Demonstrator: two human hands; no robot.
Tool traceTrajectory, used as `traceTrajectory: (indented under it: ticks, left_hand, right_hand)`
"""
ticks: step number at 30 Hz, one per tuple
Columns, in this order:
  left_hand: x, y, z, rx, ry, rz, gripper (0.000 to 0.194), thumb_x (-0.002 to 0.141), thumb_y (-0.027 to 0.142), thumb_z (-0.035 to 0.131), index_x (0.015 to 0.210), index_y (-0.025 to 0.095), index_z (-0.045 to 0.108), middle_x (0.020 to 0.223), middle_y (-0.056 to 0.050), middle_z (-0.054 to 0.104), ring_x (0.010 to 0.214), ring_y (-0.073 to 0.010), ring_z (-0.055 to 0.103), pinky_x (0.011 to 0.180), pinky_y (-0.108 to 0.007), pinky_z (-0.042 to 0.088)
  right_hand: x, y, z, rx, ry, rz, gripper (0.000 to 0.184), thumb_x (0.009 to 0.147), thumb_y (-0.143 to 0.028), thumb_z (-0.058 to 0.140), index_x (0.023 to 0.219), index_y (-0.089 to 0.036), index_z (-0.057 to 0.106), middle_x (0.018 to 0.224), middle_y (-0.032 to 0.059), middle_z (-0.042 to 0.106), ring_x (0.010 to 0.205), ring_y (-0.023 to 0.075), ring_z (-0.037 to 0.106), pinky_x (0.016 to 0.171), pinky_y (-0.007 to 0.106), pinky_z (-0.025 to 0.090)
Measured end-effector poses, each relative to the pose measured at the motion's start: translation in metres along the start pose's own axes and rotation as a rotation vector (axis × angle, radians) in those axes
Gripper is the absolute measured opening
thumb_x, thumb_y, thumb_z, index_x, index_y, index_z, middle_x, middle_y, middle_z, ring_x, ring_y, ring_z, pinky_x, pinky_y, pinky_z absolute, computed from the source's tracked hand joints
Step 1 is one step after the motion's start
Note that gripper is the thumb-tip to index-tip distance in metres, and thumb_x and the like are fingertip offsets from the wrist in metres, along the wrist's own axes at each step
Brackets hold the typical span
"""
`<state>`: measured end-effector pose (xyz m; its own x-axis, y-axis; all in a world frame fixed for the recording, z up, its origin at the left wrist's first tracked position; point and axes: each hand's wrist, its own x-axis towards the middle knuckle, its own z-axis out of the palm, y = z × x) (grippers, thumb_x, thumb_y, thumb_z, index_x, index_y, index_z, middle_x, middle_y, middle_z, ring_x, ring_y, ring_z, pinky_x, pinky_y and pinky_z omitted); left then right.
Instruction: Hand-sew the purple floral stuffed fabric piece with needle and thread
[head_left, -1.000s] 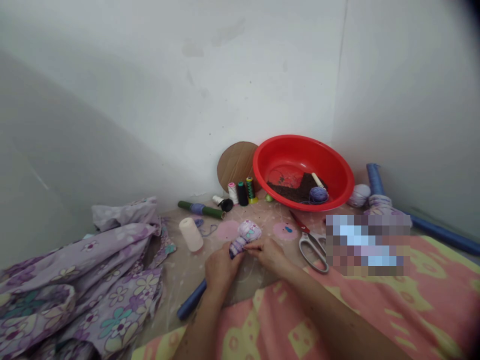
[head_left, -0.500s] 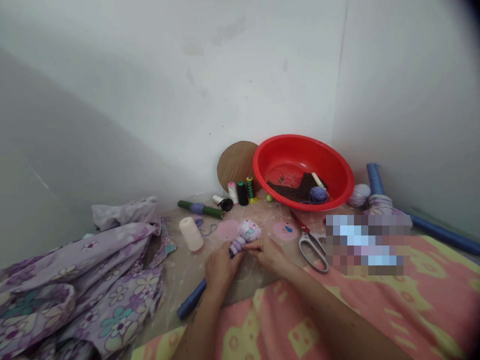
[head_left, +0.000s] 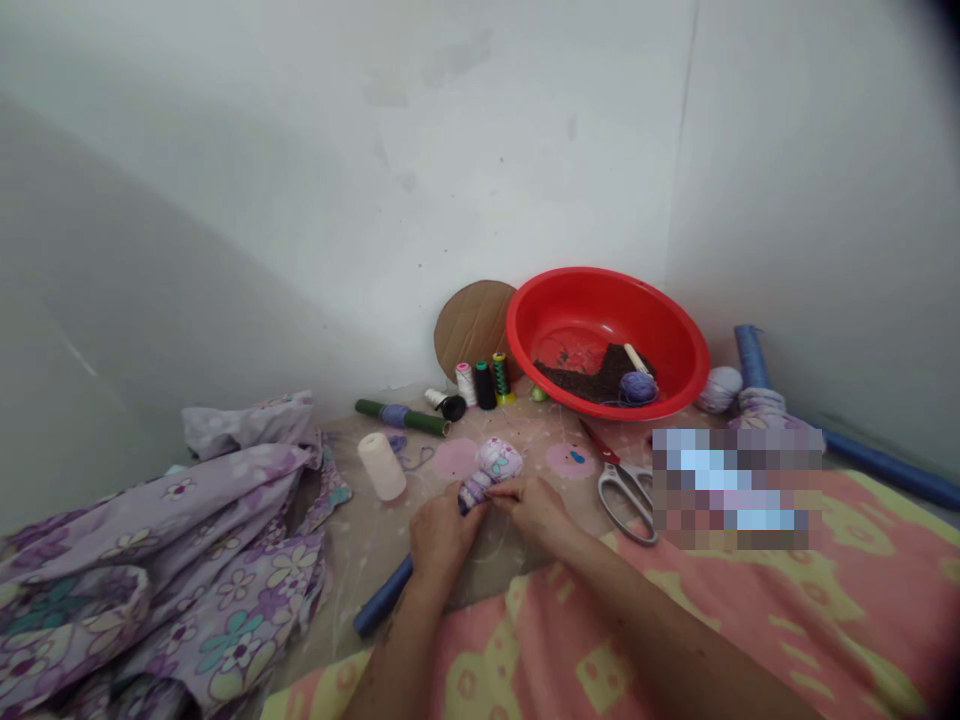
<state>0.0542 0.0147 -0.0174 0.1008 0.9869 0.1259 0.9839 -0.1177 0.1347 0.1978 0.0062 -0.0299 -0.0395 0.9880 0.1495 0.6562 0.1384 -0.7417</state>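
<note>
My left hand (head_left: 439, 530) is closed around a blue stick (head_left: 384, 597), whose lower end sticks out towards me. At the stick's far end is a rounded bundle of lilac floral cloth (head_left: 500, 460), bound below its head into tight folds. My right hand (head_left: 536, 510) reaches in from the right, its fingers pinched together against the bound part. Whether a thread lies between those fingertips is too small to tell. To the left of the hands stands a cone of white thread (head_left: 381, 467), slightly tilted.
Scissors (head_left: 626, 490) lie right of my hands. Behind, a red basin (head_left: 607, 300) holds dark knitting and purple yarn. Several thread spools (head_left: 485, 386) and a yarn-wrapped green stick (head_left: 405, 417) line the back. Floral cloth (head_left: 225, 560) is heaped left; a pink-yellow blanket (head_left: 600, 650) covers the front.
</note>
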Motion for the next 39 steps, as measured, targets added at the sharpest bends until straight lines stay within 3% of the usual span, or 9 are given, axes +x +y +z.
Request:
traceTrajectory:
  ticks: [20,33,39]
  left_hand:
    - [0.0,0.0,-0.002,-0.007,-0.021,-0.015,0.048,0.072,0.057,0.034,0.105,0.026,0.05,0.085,-0.007,0.062,0.079,-0.0207,0.056,0.061,-0.026,0.037]
    - [0.0,0.0,-0.003,-0.005,-0.028,-0.009,0.046,0.072,0.054,0.036,0.105,0.026,0.05,0.087,-0.007,0.062,0.081,-0.0196,0.056,0.063,-0.026,0.036]
    - [0.001,-0.002,-0.001,0.004,-0.016,0.014,0.043,0.073,0.053,0.036,0.103,0.026,0.051,0.085,-0.006,0.062,0.08,-0.0197,0.056,0.063,-0.026,0.037]
  right_hand:
    - [0.002,0.003,-0.004,0.047,-0.087,-0.032,0.031,0.069,-0.022,0.045,0.095,-0.028,0.061,0.095,-0.0009,0.063,0.084,0.017,0.057,0.073,0.027,0.042]
    - [-0.002,-0.004,0.005,0.001,0.035,0.013,0.029,0.07,-0.021,0.045,0.093,-0.027,0.062,0.092,-0.0007,0.064,0.085,0.0155,0.056,0.073,0.024,0.04]
    - [-0.007,-0.009,0.013,-0.046,0.107,0.032,0.023,0.073,-0.021,0.043,0.084,-0.022,0.063,0.082,0.0022,0.065,0.075,0.0142,0.057,0.063,0.021,0.038]
